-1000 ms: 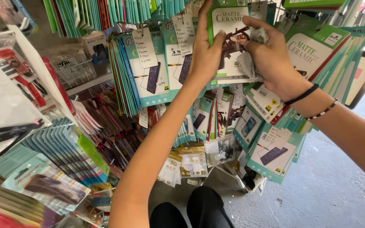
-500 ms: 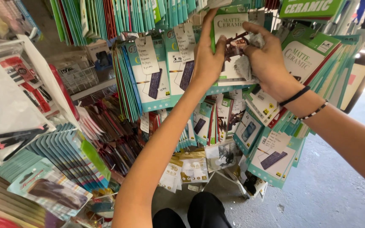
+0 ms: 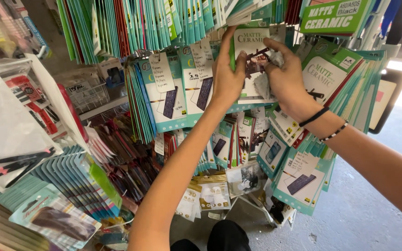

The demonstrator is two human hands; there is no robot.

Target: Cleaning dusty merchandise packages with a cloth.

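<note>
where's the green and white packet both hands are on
In the head view it hangs top centre on the rack, the green and white packet gripped between the left hand and right hand, just right of the teal packets.

The left hand and right hand cover most of the green-and-white packet, so its picture is hidden. The crumpled whitish thing under the right fingers is maybe a cloth, can't tell. Top packs are cut off at the edge.

2 hands, 1 cloth, 2 wristbands.
</note>
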